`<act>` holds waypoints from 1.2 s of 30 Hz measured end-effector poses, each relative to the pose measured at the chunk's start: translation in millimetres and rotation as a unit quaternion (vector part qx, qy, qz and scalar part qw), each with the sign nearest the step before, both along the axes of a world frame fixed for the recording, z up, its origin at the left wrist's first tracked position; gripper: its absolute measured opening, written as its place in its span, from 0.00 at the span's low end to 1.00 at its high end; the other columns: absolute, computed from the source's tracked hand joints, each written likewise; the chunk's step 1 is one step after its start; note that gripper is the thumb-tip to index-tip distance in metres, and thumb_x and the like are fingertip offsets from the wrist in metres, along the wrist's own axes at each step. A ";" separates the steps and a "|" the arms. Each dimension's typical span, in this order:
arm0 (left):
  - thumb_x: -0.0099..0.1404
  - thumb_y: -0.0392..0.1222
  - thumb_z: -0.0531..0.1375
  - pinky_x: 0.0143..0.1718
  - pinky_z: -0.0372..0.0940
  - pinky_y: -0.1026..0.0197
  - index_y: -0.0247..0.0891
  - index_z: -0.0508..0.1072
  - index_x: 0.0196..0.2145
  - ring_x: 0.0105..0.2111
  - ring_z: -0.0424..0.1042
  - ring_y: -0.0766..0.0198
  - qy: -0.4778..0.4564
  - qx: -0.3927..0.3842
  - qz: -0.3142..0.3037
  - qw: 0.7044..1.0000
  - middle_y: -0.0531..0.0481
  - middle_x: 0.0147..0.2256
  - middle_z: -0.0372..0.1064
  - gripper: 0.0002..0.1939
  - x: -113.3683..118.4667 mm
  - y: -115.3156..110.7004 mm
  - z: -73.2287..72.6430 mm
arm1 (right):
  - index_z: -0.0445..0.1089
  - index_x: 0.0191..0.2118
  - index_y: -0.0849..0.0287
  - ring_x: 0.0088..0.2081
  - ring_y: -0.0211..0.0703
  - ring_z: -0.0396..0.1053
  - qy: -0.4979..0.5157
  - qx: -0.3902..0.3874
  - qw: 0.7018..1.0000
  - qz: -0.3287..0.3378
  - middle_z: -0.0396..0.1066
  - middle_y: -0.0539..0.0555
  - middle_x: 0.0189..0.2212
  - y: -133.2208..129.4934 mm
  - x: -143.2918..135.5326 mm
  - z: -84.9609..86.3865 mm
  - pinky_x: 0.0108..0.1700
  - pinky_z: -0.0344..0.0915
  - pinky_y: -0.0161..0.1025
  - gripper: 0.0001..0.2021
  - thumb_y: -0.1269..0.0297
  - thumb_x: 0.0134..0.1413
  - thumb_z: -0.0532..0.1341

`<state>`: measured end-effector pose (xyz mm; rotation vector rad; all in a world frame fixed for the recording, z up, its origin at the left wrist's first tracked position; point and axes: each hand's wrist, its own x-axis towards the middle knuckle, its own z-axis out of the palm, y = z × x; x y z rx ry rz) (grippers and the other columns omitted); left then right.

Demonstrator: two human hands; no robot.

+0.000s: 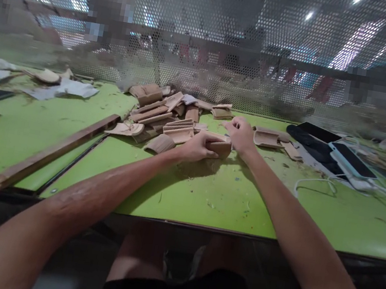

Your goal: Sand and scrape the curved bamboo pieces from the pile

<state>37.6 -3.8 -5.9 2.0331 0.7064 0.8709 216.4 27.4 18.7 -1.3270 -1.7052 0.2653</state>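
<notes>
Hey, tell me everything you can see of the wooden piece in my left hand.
The wooden piece is light brown and short, apparently wood or bamboo, with a paler upper edge. The left hand grips its left end, hiding part of it, seemingly holding it above the green table. The right hand is by its right end; whether they touch is unclear.

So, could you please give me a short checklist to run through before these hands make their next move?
1. Left hand gripping the wooden piece: ok, fingers wrapped around it.
2. Right hand holding a tool: cannot tell, the fingers are curled.
3. Phone with light blue edge apart from the right hand: ok, it lies off to the right.
4. Long wooden strip fully on the green table: not ok, its near end juts past the front edge.
</notes>
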 end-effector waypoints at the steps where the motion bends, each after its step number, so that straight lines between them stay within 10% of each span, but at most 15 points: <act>1: 0.57 0.34 0.67 0.50 0.73 0.52 0.35 0.81 0.49 0.44 0.78 0.56 0.004 0.004 0.004 1.000 0.43 0.45 0.81 0.20 0.0 1.1 -1.6 | 0.53 0.21 0.53 0.33 0.42 0.59 -0.003 -0.008 1.000 0.002 0.56 0.49 0.27 0.9 1.9 0.8 0.43 0.60 0.44 0.18 0.65 0.59 0.60; 13: 0.59 0.38 0.69 0.47 0.75 0.52 0.30 0.80 0.43 0.41 0.79 0.56 0.012 0.004 -0.012 1.000 0.39 0.43 0.81 0.14 0.2 10.5 -8.8 | 0.59 0.27 0.53 0.36 0.47 0.63 -0.132 0.010 0.990 0.044 0.67 0.55 0.36 -3.9 -19.9 -18.3 0.43 0.62 0.44 0.13 0.62 0.65 0.51; 32: 0.53 0.40 0.72 0.42 0.70 0.54 0.32 0.73 0.41 0.39 0.72 0.57 0.062 0.094 0.089 0.990 0.44 0.39 0.73 0.20 1.6 8.3 -5.0 | 0.64 0.26 0.53 0.33 0.45 0.63 0.015 -0.072 0.990 0.124 0.64 0.51 0.26 5.1 -7.8 -25.6 0.41 0.63 0.44 0.10 0.66 0.55 0.49; 36: 0.53 0.37 0.71 0.41 0.71 0.56 0.33 0.72 0.40 0.39 0.73 0.58 0.035 0.062 0.030 0.997 0.44 0.40 0.74 0.18 2.6 5.1 -1.4 | 0.68 0.30 0.54 0.33 0.44 0.63 0.035 -0.068 0.984 0.159 0.66 0.51 0.27 4.1 -9.7 -18.3 0.40 0.64 0.44 0.12 0.63 0.58 0.49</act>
